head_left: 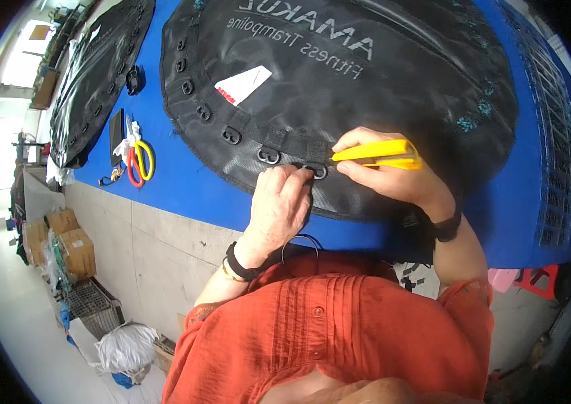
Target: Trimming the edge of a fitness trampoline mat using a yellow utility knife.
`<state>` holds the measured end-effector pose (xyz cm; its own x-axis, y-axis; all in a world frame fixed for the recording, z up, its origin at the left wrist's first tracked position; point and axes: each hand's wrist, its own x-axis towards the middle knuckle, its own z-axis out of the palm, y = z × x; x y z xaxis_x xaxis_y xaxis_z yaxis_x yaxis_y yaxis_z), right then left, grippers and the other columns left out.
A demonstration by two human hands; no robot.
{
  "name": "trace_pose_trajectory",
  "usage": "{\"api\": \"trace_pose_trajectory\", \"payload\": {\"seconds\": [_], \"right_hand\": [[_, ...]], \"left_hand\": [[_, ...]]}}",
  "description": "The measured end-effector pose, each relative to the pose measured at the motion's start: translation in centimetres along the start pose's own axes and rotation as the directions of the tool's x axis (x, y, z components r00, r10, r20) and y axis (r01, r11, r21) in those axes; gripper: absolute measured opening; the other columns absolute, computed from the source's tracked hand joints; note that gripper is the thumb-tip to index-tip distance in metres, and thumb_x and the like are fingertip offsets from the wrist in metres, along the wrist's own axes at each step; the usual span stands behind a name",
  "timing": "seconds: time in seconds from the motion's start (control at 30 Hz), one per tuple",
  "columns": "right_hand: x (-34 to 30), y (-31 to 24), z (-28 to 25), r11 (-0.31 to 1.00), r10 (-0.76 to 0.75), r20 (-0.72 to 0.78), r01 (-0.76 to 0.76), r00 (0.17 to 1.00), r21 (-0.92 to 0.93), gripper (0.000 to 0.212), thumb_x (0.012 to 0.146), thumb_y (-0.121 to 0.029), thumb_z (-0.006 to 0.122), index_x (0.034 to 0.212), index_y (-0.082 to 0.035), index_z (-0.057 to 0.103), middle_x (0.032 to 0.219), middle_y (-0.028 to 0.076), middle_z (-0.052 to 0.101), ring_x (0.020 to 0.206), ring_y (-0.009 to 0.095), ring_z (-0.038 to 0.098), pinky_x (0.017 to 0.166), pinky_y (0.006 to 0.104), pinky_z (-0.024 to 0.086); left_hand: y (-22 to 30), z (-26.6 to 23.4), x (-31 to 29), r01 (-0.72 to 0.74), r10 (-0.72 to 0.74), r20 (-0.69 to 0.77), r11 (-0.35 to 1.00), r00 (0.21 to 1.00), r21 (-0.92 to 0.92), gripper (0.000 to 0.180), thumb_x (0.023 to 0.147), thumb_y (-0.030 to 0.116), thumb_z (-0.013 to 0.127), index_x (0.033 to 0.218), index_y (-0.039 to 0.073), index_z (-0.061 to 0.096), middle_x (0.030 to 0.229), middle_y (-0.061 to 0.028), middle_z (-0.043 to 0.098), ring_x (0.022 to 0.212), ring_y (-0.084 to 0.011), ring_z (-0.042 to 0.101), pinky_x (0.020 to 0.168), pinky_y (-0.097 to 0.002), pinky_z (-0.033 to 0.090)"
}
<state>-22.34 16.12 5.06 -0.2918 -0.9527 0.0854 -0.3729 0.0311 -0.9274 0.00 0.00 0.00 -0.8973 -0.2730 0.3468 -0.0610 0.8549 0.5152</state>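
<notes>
A round black trampoline mat (393, 87) lies on the blue table in front of me, with a webbing band and several dark metal rings along its near edge. My left hand (282, 197) is closed at that edge, its bent fingertips pressed against a ring (316, 172) and its strap. My right hand (393, 176) is closed around a slim yellow hand tool (383, 153). Its exact kind is not clear. The tool's dark tip points left, just above the same ring. Beside it, another ring (269, 155) lies left of my fingers. A white label (245, 84) rests on the mat.
Left on the blue table (184, 175) lie scissors (136, 158) with red and yellow handles, a dark flat case (116, 138) and a black clip-like piece (135, 79). Another black mat (100, 74) lies at far left. Cardboard boxes (73, 250) and a wire crate (97, 306) stand on the floor.
</notes>
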Motion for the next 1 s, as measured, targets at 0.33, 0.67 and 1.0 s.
{"api": "trace_pose_trajectory", "payload": {"seconds": [0.33, 0.67, 1.0], "right_hand": [[0.9, 0.7, 0.7, 1.0, -0.007, -0.086, 0.006, 0.996, -0.013, 0.021, 0.1, -0.012, 0.083, 0.118, -0.004, 0.075, 0.112, 0.012, 0.08, 0.1, 0.026, 0.08, 0.087, 0.0354, 0.062], [1.1, 1.7, 1.3, 0.999, -0.034, -0.079, 0.034, 0.996, 0.001, 0.026, 0.102, -0.021, 0.085, 0.123, -0.007, 0.077, 0.113, 0.01, 0.081, 0.101, 0.027, 0.079, 0.09, 0.0361, 0.062], [1.6, 1.8, 1.7, 0.99, -0.112, -0.044, 0.108, 0.993, -0.096, 0.028, 0.101, -0.021, 0.085, 0.124, -0.008, 0.077, 0.11, 0.009, 0.08, 0.095, 0.029, 0.077, 0.085, 0.0394, 0.06]], "left_hand": [[-0.6, -0.2, 0.4, -0.018, 0.017, 0.008, 1.0, 1.0, 0.019, 0.051, 0.086, -0.001, 0.08, 0.137, 0.004, 0.074, 0.117, -0.0142, 0.069, 0.098, -0.0329, 0.065, 0.087, -0.0446, 0.053], [-0.9, -0.4, 0.5, -0.1, 0.097, 0.038, 0.992, 0.995, 0.071, 0.055, 0.088, 0.006, 0.082, 0.141, 0.0, 0.072, 0.119, -0.0112, 0.067, 0.094, -0.0249, 0.063, 0.084, -0.0394, 0.051], [-1.0, -0.1, 0.5, -0.101, 0.101, 0.0, 0.994, 0.995, 0.04, 0.062, 0.079, 0.002, 0.081, 0.141, -0.001, 0.072, 0.117, -0.0122, 0.069, 0.092, -0.0279, 0.065, 0.081, -0.0412, 0.052]]}}
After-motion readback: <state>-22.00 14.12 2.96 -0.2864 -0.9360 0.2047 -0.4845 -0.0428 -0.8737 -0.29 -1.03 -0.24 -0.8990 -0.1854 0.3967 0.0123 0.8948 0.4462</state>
